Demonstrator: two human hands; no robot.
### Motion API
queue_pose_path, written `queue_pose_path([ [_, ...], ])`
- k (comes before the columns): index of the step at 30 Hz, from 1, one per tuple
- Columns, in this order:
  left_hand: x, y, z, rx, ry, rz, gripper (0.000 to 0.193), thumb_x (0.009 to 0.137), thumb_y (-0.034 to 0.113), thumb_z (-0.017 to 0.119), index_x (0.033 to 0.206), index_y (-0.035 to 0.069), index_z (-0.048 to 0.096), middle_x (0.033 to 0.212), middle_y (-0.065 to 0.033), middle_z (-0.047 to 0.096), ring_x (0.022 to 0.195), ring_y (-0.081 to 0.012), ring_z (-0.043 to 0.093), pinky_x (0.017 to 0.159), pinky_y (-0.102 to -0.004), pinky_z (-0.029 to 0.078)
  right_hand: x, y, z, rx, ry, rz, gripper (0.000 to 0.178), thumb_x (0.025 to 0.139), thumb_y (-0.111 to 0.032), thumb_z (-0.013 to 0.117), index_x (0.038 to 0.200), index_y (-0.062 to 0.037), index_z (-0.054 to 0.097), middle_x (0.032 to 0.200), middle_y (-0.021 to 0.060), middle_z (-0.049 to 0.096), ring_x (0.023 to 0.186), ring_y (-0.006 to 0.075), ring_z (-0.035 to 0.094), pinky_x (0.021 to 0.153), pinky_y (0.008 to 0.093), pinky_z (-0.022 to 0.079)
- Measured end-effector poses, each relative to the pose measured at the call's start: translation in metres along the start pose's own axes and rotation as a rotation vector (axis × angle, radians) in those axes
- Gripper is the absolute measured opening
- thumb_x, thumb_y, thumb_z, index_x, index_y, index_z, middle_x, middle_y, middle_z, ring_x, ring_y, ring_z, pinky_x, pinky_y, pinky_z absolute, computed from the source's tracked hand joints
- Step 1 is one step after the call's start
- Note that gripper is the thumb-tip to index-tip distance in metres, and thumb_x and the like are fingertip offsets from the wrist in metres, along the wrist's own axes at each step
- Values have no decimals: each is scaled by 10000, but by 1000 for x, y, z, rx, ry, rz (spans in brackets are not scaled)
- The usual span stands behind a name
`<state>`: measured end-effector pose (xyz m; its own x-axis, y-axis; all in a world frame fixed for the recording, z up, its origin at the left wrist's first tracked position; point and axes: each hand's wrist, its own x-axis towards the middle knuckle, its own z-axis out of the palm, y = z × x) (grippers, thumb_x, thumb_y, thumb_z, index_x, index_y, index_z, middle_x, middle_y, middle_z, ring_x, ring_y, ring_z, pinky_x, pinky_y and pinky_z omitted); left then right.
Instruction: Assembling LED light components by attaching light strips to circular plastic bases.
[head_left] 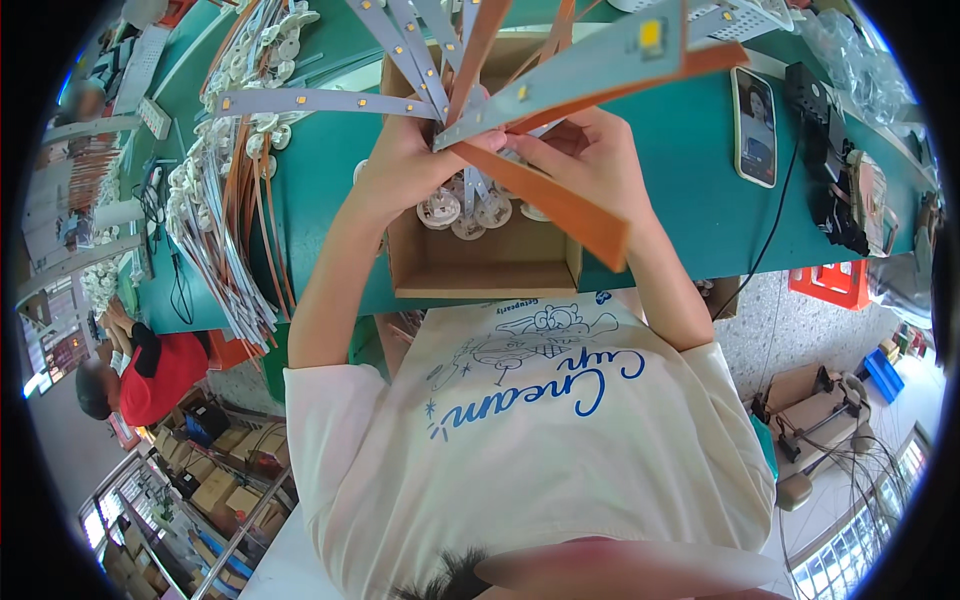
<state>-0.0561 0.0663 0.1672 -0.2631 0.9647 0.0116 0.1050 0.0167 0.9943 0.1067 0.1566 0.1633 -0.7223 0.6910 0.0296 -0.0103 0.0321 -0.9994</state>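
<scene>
Both my hands are raised close to the camera over an open cardboard box (470, 268) on a green table (680, 180). My left hand (410, 155) grips a fanned bundle of thin white light strips (330, 101) with small yellow chips and orange-brown backs. My right hand (590, 150) pinches the same bundle where the strips cross, one orange-backed strip (560, 205) slanting down past it. Below the hands, inside the box, hang several small round white parts (465, 212).
A large heap of the same strips and round white parts (235, 170) lies on the table to the left. A phone (755, 125) and black chargers (825, 150) lie to the right. Another person in red (150, 370) sits at the lower left.
</scene>
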Motion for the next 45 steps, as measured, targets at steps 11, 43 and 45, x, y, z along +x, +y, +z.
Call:
queue_pose_path([
  [11, 2, 9, 6, -14, 54, 32, 284, 759, 134, 713, 966, 39, 543, 795, 8, 571, 739, -73, 536, 635, -233, 420, -2, -10, 8, -193, 73, 6, 171, 754, -79, 694, 886, 4, 623, 754, 74, 665, 681, 143, 654, 628, 240, 515],
  [43, 0, 6, 4, 197, 210, 62, 342, 783, 148, 700, 1029, -19, 530, 874, -53, 587, 769, -109, 573, 657, -252, 464, 17, -21, -23, -448, -63, -365, 176, 757, -53, 673, 929, -27, 648, 848, 56, 607, 706, 132, 587, 661, 242, 484],
  [45, -2, 11, 4, 131, 191, -33, 335, 791, 160, 691, 1026, -18, 532, 879, -57, 592, 772, -112, 576, 663, -256, 463, 19, -17, -39, -414, -27, -309, 154, 781, -51, 659, 930, -15, 644, 846, 38, 618, 725, 97, 585, 673, 229, 481],
])
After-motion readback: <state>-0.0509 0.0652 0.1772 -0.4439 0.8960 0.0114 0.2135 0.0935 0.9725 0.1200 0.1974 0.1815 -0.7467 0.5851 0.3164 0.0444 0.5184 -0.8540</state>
